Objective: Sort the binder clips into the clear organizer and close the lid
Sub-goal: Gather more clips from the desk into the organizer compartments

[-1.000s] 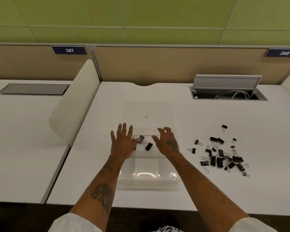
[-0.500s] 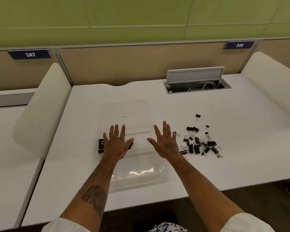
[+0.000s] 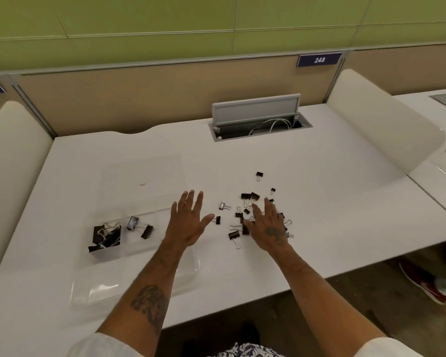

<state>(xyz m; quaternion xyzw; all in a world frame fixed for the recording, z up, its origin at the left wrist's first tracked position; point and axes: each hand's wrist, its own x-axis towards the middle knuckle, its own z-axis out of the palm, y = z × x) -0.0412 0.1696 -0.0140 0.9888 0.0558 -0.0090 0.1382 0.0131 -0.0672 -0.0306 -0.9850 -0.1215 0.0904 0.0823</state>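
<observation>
Both hands open above the desk [image 3: 345, 191], gripping nothing.
Right hand [image 3: 268, 228], fingers straight, covers the loose binder clips [image 3: 247, 197]. Left hand [image 3: 188, 222], fingers splayed, is at the right edge of the clear organizer [image 3: 139, 274]; sorted clips [image 3: 106, 238] lie in its left compartments.

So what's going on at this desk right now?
A person at a white desk is partway through sorting. Both hands are open and hold nothing. The left hand is at the right edge of the clear organizer, and the right hand is spread over the loose binder clips on the desk. A few larger clips lie in the organizer's far left compartments. Its lid lies open behind it.
</observation>
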